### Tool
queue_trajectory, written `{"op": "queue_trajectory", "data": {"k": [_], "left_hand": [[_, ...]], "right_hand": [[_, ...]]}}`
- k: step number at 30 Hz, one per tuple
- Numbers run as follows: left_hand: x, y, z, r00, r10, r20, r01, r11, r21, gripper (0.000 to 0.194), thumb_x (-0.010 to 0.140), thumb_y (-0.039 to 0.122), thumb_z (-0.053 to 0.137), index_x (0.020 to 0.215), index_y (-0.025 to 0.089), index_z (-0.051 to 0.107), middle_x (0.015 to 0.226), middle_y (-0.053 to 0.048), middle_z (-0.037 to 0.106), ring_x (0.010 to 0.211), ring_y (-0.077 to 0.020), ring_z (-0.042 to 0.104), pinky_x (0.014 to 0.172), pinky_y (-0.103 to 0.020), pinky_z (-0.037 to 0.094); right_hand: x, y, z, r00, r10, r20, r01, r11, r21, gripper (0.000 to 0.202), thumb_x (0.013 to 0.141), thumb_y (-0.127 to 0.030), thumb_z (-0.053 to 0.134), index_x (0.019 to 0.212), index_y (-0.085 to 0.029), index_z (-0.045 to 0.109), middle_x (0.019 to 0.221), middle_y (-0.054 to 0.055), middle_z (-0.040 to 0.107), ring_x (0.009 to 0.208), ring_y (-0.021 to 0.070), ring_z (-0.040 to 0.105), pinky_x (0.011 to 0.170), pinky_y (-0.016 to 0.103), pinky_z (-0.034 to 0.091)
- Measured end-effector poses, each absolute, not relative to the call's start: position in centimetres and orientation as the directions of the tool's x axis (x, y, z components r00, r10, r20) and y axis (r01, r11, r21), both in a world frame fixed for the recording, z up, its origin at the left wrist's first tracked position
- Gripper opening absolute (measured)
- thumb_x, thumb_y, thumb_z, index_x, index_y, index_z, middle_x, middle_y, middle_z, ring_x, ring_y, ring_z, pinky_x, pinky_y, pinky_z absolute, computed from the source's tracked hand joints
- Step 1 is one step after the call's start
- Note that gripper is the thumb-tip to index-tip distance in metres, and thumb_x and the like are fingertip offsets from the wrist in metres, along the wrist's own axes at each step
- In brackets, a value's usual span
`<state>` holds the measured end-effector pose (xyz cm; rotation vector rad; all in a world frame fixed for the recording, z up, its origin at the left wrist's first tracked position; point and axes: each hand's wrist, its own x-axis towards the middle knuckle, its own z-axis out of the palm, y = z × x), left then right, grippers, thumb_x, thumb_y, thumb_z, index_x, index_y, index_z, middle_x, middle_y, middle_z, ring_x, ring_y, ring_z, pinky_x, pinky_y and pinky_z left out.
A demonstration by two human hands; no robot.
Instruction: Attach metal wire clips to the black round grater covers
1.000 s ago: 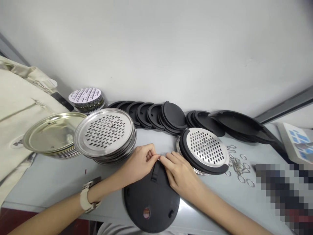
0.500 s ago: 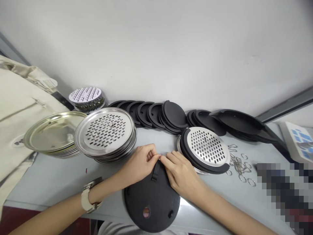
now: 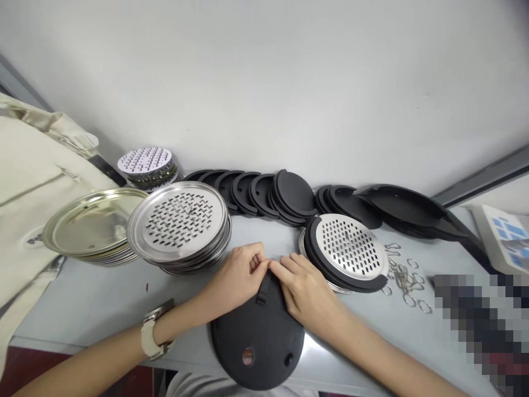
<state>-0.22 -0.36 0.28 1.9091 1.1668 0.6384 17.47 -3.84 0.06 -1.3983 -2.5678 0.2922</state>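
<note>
A round black plate (image 3: 258, 347) stands tilted at the table's front edge, against my body. It has a round hole and a dark slot low down, and a short black strap (image 3: 263, 292) near its top. My left hand (image 3: 243, 273) is closed, thumb and index pinched at the strap's upper end. From the other side my right hand (image 3: 303, 289) meets it there, index fingertip pressed to the left thumb, its thumb along the plate's edge. The fingertips cover the strap's tip and anything small held there.
Left stand a stack of silver grater discs (image 3: 177, 223), gold-toned metal plates (image 3: 93, 226) and small graters (image 3: 144, 162). A grater in a black rim (image 3: 349, 248) lies right, beside loose rings and clips (image 3: 407, 281). Black holders (image 3: 293, 193) line the wall. A cream bag (image 3: 37, 182) hangs left.
The hands keep almost the same pinch at the strap. A small reddish spot between the fingertips earlier is now covered. My left wrist has shifted slightly right.
</note>
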Motion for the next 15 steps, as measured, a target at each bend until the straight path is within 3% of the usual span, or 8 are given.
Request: {"op": "queue_trajectory", "data": {"k": [8,15], "left_hand": [[0.0,-0.9,0.3,0.418,0.908,0.017,0.496,-0.244,0.834,0.024,0.091,0.021,0.047,0.069,0.020,0.039,0.062,0.006,0.047,0.059,-0.0115,0.047,0.058,-0.023,0.034],[-0.4,-1.4,0.8,0.375,0.923,0.087,0.482,-0.274,0.832,0.011,0.098,0.017,0.029,0.099,0.022,0.039,0.075,0.003,0.051,0.067,-0.0140,0.054,0.065,-0.026,0.040]], "right_hand": [[17.7,-4.1,-0.4,-0.500,0.857,0.123,0.799,0.511,-0.315,0.022,0.088,-0.002,0.040,0.094,-0.018,0.054,0.082,0.004,0.052,0.074,0.0203,0.044,0.070,0.033,0.039],[17.6,-4.2,-0.4,-0.430,0.884,0.183,0.798,0.466,-0.381,0.019,0.091,-0.005,0.039,0.085,-0.020,0.049,0.077,0.002,0.050,0.071,0.0190,0.047,0.065,0.030,0.039]]}}
